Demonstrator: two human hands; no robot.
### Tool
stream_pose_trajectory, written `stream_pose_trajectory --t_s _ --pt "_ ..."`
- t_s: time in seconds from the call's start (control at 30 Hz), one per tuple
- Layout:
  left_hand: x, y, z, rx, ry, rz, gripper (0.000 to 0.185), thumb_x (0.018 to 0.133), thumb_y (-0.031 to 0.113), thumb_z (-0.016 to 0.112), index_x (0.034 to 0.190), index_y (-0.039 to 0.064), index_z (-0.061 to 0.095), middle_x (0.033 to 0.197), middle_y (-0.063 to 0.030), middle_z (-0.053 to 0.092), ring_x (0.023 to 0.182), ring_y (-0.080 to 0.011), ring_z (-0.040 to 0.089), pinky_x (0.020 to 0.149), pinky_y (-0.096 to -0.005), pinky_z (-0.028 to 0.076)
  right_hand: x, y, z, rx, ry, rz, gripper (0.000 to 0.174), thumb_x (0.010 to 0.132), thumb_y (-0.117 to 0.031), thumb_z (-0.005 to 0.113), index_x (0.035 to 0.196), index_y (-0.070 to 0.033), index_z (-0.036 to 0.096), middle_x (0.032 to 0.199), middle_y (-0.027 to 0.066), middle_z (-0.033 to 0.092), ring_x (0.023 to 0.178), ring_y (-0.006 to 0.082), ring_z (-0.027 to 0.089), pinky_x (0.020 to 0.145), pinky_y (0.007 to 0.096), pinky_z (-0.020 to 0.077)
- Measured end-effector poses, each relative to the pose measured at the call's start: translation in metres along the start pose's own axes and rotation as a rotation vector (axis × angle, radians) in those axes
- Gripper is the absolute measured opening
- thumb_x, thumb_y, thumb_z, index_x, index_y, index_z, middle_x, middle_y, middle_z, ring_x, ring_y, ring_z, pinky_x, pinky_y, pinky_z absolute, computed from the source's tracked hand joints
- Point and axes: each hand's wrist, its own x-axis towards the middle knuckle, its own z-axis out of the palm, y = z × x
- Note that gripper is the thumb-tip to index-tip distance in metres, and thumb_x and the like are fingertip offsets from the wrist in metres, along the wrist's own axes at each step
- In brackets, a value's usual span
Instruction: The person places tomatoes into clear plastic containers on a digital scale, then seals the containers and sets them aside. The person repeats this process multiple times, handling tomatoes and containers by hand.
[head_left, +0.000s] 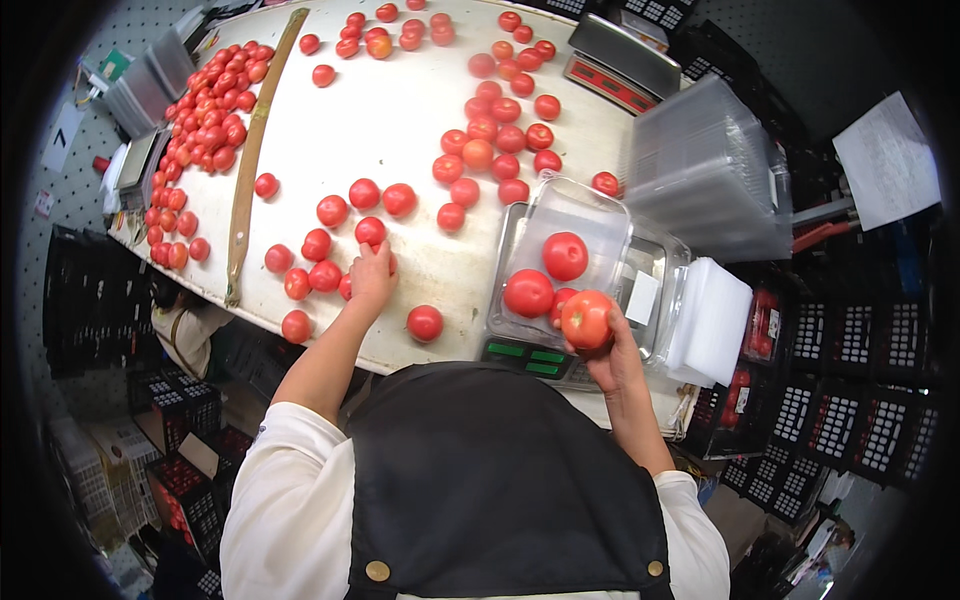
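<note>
My left hand (373, 277) is curled over a tomato (393, 262) that mostly hides beneath it. Its fingertips meet another red tomato (370, 230). Several loose tomatoes (325, 276) lie close by on the white tabletop (360, 135). In my right hand (615, 349) is a paler orange-red tomato (587, 319), above the near edge of a clear plastic clamshell box (581, 206). Three tomatoes (565, 256) show inside the box, one partly covered by the held tomato. Under the box is a weighing scale (525, 357) with lit green displays.
A wooden strip (259, 142) separates a tomato heap (214, 112) at left. Stacked clear boxes (705, 157) and white foam sheets (709, 322) stand right of the scale. Another scale (615, 75) sits at back right. Black crates (832, 405) line the right; a person (184, 334) is below left.
</note>
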Motion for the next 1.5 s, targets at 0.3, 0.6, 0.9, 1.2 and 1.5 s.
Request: stream_pose_trajectory --t_s 0.3,0.6,0.9,1.2,1.5 --pt "0.013 0.088 -0.088 -0.962 -0.095 0.307 0.066 0.085 0.029 0.079 0.138 0.005 0.049 0.134 -0.0205 0.052 0.124 -0.0337 0.054 0.105 -0.0408 0.045 0.027 -0.041 -0.024 -0.119 0.175 -0.224 0.049 0.105 -0.038 0.051 0.144 -0.009 0.047 0.132 0.019 0.06 0.11 0.0359 0.066 0.078 0.0352 0.0549" --pt "0.049 0.264 -0.102 -0.18 0.186 0.887 0.051 0.085 0.02 0.072 0.133 0.013 0.057 0.135 -0.0159 0.051 0.125 -0.0355 0.051 0.101 -0.0461 0.043 0.127 -0.043 -0.04 -1.758 0.204 -0.868 0.063 0.078 -0.012 0.075 0.137 -0.008 0.053 0.143 0.0174 0.05 0.133 0.0391 0.046 0.109 0.0462 0.0396" --pt "0.023 0.169 -0.08 -0.602 0.342 0.663 0.025 0.087 0.007 0.067 0.112 0.005 0.066 0.113 -0.0158 0.062 0.103 -0.0345 0.062 0.089 -0.0427 0.05 0.009 -0.042 -0.11 -1.311 0.618 -0.817 0.037 0.089 -0.004 0.064 0.126 -0.004 0.062 0.128 0.0139 0.061 0.121 0.0281 0.058 0.103 0.0397 0.0452" --pt "-0.036 0.113 -0.062 -0.953 0.052 0.275 0.022 0.099 0.013 0.058 0.117 0.0 0.059 0.082 -0.0149 0.061 0.074 -0.0237 0.062 0.071 -0.0352 0.05 -0.048 -0.009 -0.198 -1.273 0.859 -0.412 0.051 0.096 -0.02 0.062 0.141 -0.001 0.049 0.126 0.0243 0.063 0.113 0.0347 0.064 0.095 0.0432 0.0509" --pt "-0.002 0.196 -0.04 -0.713 -0.117 0.347 0.029 0.099 0.024 0.058 0.105 -0.004 0.057 0.072 -0.0135 0.062 0.066 -0.0227 0.065 0.063 -0.0361 0.051 -0.006 -0.05 -0.241 -1.261 0.721 0.092 0.064 0.1 -0.045 0.054 0.139 0.006 0.05 0.108 0.0245 0.07 0.099 0.0308 0.069 0.087 0.0401 0.0526"
